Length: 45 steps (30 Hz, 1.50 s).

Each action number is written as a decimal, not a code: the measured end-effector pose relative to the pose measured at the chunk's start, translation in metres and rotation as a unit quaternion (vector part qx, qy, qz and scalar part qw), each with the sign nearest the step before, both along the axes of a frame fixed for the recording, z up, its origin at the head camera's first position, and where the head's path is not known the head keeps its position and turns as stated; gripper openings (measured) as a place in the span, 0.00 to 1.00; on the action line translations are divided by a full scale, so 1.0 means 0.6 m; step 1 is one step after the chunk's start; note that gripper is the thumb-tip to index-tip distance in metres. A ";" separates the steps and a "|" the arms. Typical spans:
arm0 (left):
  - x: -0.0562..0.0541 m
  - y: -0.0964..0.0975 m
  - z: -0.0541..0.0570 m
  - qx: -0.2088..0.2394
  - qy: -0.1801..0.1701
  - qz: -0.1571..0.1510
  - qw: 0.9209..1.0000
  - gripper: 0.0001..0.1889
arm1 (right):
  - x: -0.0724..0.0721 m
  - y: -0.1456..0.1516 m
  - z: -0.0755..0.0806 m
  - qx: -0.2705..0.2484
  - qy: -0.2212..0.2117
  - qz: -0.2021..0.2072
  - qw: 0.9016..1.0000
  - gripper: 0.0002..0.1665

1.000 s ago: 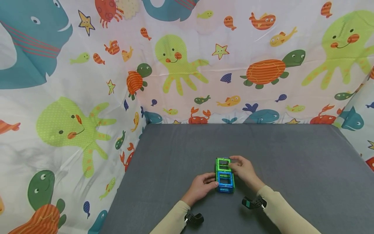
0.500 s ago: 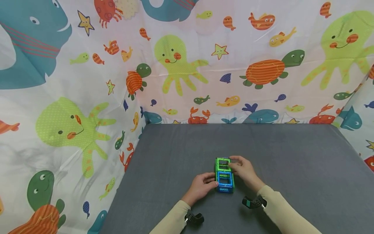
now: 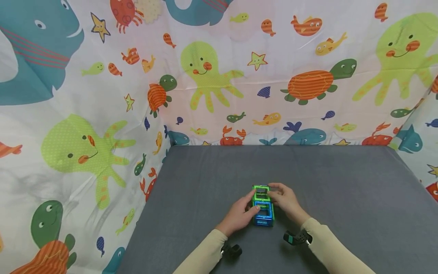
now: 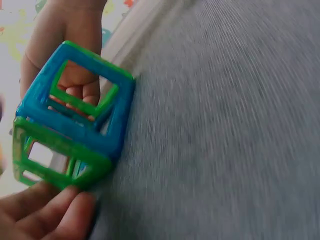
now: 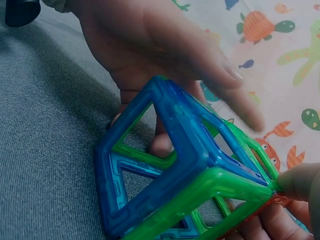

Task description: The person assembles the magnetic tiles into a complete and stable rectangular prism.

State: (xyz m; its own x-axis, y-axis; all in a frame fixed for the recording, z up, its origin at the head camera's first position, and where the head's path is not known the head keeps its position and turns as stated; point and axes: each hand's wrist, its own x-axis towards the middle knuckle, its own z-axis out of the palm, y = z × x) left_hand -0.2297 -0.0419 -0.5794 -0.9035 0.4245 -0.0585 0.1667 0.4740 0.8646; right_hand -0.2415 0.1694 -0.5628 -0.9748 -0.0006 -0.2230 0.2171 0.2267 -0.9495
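Note:
A box built from see-through magnetic tiles (image 3: 264, 223) lies lengthwise on the grey surface, blue at the near end and green at the far end. Its square frames have hollow middles. My right hand (image 3: 289, 203) pinches the far green end from the right. Along the left side, my left hand (image 3: 236, 217) has its index finger by the green part and its thumb over the blue top. In the right wrist view my left hand (image 5: 160, 45) is spread beside the blue frame (image 5: 187, 145), and my right thumb (image 5: 300, 182) presses the green corner, near an orange-red edge.
The dark grey tabletop (image 3: 212, 171) runs back to a white curtain (image 3: 232, 61) printed with sea animals, which also hangs at the left and right. A black camera band (image 3: 297, 236) sits on my right wrist, another (image 3: 232, 250) on my left.
My left hand has moved forward along the box, its index finger reaching toward the green end and its thumb shifting onto the blue top. The right hand and box stay nearly in place.

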 end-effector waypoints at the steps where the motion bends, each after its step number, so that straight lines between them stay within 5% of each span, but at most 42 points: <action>1: -0.004 0.004 -0.001 0.013 -0.010 0.024 1.000 0.34 | 0.000 0.000 -0.001 0.001 -0.001 0.000 1.000 0.26; 3: -0.014 0.014 -0.003 0.056 -0.040 0.083 0.994 0.34 | -0.001 0.002 -0.003 0.001 -0.001 -0.002 1.000 0.26; 6: -0.034 0.025 -0.001 0.118 -0.104 0.174 0.972 0.36 | -0.002 0.003 -0.007 -0.001 -0.003 -0.003 1.000 0.25; 10: -0.058 0.030 0.006 0.146 -0.178 0.223 0.947 0.39 | -0.002 0.002 -0.009 -0.004 -0.003 -0.001 1.000 0.25; 18: -0.072 0.034 0.017 0.128 -0.189 0.221 0.948 0.40 | -0.002 0.001 -0.005 -0.003 0.000 -0.001 1.000 0.25; 28: -0.066 0.033 0.016 0.145 -0.184 0.234 0.943 0.37 | -0.002 -0.001 -0.003 0.006 0.002 -0.007 1.000 0.25; 35: -0.013 0.001 0.004 0.181 -0.182 0.224 0.940 0.36 | -0.014 0.014 -0.002 0.090 0.020 -0.023 0.995 0.29; 38: 0.015 -0.017 0.000 0.192 -0.225 0.183 0.937 0.40 | -0.027 0.021 0.002 0.092 0.030 0.002 0.995 0.35; 41: 0.039 -0.026 0.000 0.210 -0.279 0.141 0.926 0.43 | -0.040 0.022 0.008 0.079 0.032 0.038 0.996 0.41; 45: 0.060 -0.025 0.005 0.224 -0.314 0.125 0.914 0.43 | -0.049 0.014 0.015 0.081 0.028 0.075 0.994 0.43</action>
